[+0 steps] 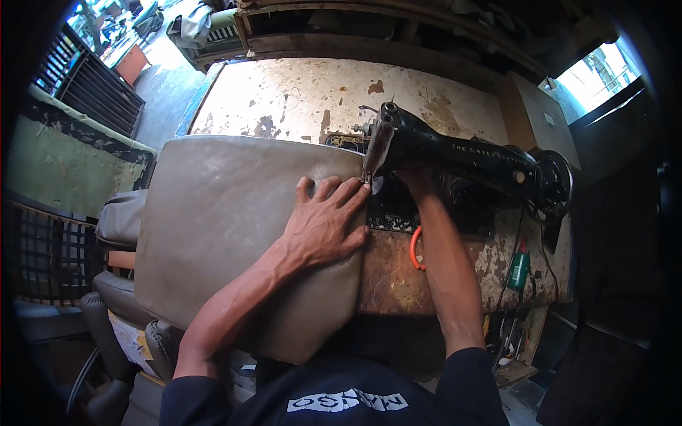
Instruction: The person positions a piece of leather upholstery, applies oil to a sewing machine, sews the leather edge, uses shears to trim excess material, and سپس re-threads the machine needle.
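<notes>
Grey vinyl cushion cover (234, 227) overhangs your worn worktop (298, 92); your left hand (327, 224) lies flat, fingers spread, near its right edge. Your right hand (418, 177) reaches under the black sewing machine (462, 156), its grip hidden.

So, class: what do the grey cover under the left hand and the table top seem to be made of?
Grey cover: probably vinyl or faux leather, with a smooth, faint sheen and a stitched edge. Table top: likely painted metal, given the cream coating flaking to rusty brown; wood is possible. The left hand lies flat on the cover.

Bright daylight from upper corners, glare on worn tabletop (298, 92), dark fisheye-bent rim, sharp centre
</notes>
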{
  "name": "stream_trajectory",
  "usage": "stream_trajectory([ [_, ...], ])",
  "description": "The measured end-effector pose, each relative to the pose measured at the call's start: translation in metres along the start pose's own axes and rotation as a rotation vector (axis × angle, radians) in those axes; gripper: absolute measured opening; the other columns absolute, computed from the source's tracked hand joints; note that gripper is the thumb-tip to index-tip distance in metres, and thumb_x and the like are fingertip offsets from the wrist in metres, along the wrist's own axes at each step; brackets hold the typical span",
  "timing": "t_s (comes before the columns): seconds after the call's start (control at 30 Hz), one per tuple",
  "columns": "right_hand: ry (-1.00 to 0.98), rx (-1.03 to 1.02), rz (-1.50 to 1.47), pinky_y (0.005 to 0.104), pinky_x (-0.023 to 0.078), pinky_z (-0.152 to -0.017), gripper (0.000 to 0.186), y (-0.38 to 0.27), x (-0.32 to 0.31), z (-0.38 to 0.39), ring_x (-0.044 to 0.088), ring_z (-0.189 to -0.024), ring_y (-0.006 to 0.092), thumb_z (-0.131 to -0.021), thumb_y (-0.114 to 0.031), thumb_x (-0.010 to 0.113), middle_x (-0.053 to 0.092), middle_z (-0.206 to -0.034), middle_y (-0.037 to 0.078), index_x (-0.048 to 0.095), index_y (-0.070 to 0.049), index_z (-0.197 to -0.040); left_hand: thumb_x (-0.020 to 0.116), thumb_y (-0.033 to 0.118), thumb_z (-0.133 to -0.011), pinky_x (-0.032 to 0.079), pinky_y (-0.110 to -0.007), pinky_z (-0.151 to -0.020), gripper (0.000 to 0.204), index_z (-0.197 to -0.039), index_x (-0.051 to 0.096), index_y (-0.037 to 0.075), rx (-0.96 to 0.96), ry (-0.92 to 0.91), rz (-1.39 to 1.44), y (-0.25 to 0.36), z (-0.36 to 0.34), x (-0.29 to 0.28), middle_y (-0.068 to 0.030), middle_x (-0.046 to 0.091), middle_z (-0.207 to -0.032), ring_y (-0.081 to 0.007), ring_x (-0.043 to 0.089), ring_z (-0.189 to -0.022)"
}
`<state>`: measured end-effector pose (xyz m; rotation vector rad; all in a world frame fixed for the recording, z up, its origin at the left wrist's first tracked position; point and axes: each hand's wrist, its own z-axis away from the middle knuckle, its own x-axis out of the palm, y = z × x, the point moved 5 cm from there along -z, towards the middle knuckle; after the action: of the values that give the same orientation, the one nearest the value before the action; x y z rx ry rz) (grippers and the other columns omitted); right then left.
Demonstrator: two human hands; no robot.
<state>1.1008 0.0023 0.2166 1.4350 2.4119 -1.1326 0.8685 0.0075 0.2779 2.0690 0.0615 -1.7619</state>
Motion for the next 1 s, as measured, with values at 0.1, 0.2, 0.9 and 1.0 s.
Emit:
stream_trajectory([
  [0.1, -0.448, -0.012, 0.477, 0.0414, 0.029, -0.125, 0.060, -0.033, 0.006, -0.016, 0.046, -0.144, 0.0293, -0.092, -0.022, 0.066, 0.056, -0.148, 0.012, 0.050, -0.015, -0.150, 0.061, 0.045, -0.092, 0.020, -0.065, -0.116, 0.073, -0.154, 0.045, 0.011, -0.027, -0.029, 0.007, -0.003, 0.009, 0.000, -0.0117, 0.046, -0.154, -0.0338, 0.040, -0.142],
  [0.2, -0.933, 0.253, 0.537, 0.0416, 0.024, -0.127, 0.065, -0.038, 0.004, -0.017, 0.040, -0.149, 0.0281, -0.091, -0.024, 0.068, 0.053, -0.152, 0.012, 0.047, -0.015, -0.153, 0.061, 0.045, -0.092, 0.020, -0.065, -0.117, 0.072, -0.154, 0.045, 0.011, -0.014, 0.007, 0.026, -0.004, 0.005, 0.001, -0.0117, 0.046, -0.155, -0.0341, 0.041, -0.142],
  [0.9, -0.384, -0.105, 0.300, 0.0395, 0.044, -0.113, 0.028, 0.006, 0.022, 0.016, 0.059, -0.124, 0.0206, -0.100, -0.011, 0.060, 0.063, -0.129, 0.007, 0.060, -0.007, -0.128, 0.062, 0.041, -0.093, 0.019, -0.061, -0.123, 0.064, -0.148, 0.054, 0.009, 0.047, 0.067, 0.096, -0.014, -0.006, -0.002, -0.0134, 0.052, -0.151, -0.0338, 0.042, -0.143],
  [1.0, -0.438, -0.012, 0.192, 0.0361, 0.051, -0.104, 0.028, 0.007, 0.020, 0.006, 0.063, -0.115, 0.0169, -0.097, -0.012, 0.067, 0.066, -0.122, 0.006, 0.062, -0.006, -0.124, 0.061, 0.038, -0.093, 0.023, -0.065, -0.120, 0.057, -0.140, 0.058, 0.006, 0.135, 0.128, 0.076, -0.013, -0.005, -0.004, -0.0120, 0.054, -0.145, -0.0315, 0.044, -0.141],
])
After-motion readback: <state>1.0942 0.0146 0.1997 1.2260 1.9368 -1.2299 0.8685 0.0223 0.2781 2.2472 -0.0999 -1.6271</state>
